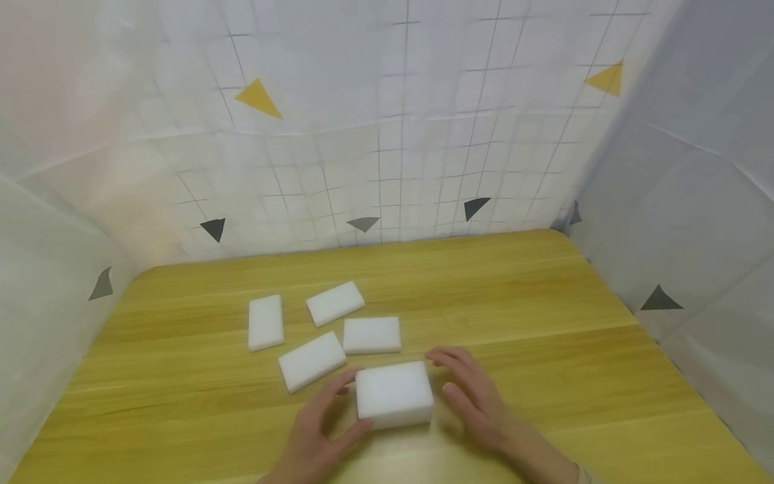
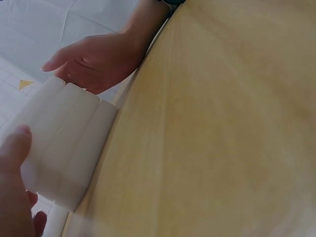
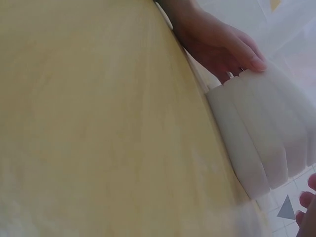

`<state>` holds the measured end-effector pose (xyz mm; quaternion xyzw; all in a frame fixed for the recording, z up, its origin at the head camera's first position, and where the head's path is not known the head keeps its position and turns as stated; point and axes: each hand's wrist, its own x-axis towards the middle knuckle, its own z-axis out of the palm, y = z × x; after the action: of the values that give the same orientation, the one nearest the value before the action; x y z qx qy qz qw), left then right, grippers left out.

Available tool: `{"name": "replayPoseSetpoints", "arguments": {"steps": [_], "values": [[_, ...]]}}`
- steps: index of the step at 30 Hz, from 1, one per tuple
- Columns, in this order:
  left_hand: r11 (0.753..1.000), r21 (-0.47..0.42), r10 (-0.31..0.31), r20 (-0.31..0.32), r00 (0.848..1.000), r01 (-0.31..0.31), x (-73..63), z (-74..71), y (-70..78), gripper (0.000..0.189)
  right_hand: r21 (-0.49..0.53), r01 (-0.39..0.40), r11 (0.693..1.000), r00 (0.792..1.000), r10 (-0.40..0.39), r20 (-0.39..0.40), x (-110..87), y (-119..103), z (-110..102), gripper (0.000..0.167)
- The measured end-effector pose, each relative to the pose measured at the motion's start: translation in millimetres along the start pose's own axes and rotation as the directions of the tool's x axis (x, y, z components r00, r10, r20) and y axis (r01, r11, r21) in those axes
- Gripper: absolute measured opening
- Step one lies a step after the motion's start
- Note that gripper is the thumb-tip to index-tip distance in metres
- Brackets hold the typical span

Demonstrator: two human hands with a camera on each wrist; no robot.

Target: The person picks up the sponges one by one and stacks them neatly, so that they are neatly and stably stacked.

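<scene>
A stack of several white sponges (image 1: 394, 391), flat rectangular blocks, stands on the wooden table near its front. My left hand (image 1: 323, 425) grips the stack's left end, thumb at the front corner and fingers at the back one. In the right wrist view that left hand (image 3: 219, 42) has its thumb on an upper layer of the stack (image 3: 261, 123). Just off the stack's right end, my right hand (image 1: 474, 396) is held with loosely bent fingers and nothing in them. The left wrist view shows the layers (image 2: 64, 133) lying slightly uneven, with the right hand (image 2: 101, 59) beyond.
Behind and left of the stack lie single white sponges: one upright-facing (image 1: 266, 323) at the far left, one at the back (image 1: 335, 304), one tilted (image 1: 312, 361) and one just behind the stack (image 1: 371, 335). White patterned sheets (image 1: 435, 161) enclose the table (image 1: 544, 336) on three sides.
</scene>
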<state>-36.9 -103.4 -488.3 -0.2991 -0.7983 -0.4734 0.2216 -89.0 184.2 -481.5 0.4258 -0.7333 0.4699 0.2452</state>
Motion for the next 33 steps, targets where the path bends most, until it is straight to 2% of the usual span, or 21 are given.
{"name": "replayPoseSetpoints", "arguments": {"steps": [6,9,13,17,21,25,30,33], "values": [[0.996,0.041,-0.076,0.026,0.997,0.075,0.3,-0.5,2.6,0.072,-0.007,-0.177,0.984,0.984,0.177,-0.033,-1.2,2,-4,0.043],[0.996,0.046,-0.071,0.023,0.997,0.07,0.6,-0.2,2.2,0.073,0.019,-0.246,0.969,0.968,0.247,-0.052,1.0,4,-4,0.042],[0.998,0.042,-0.057,0.014,0.998,0.056,1.1,0.0,1.6,0.072,0.046,-0.273,0.961,0.959,0.276,-0.062,3.0,10,-5,0.039],[0.998,0.037,-0.056,0.014,0.998,0.056,1.3,0.1,1.8,0.072,0.017,-0.321,0.947,0.945,0.321,-0.054,4.6,18,-5,0.036],[0.998,0.035,-0.057,0.017,0.998,0.056,1.1,0.2,2.1,0.073,-0.024,-0.398,0.917,0.917,0.397,-0.024,6.9,22,-5,0.034],[0.999,0.026,-0.046,0.014,0.999,0.046,0.4,0.4,1.2,0.073,-0.046,-0.436,0.899,0.899,0.437,0.012,9.4,22,-5,0.035],[0.998,0.037,-0.051,0.018,0.999,0.05,-0.5,0.7,-0.5,0.071,-0.09,-0.441,0.893,0.894,0.446,0.043,11.0,22,-4,0.038],[0.996,0.045,-0.073,0.03,0.997,0.072,-1.5,0.5,-1.1,0.07,-0.156,-0.433,0.888,0.892,0.447,0.068,11.8,24,-3,0.04]]}}
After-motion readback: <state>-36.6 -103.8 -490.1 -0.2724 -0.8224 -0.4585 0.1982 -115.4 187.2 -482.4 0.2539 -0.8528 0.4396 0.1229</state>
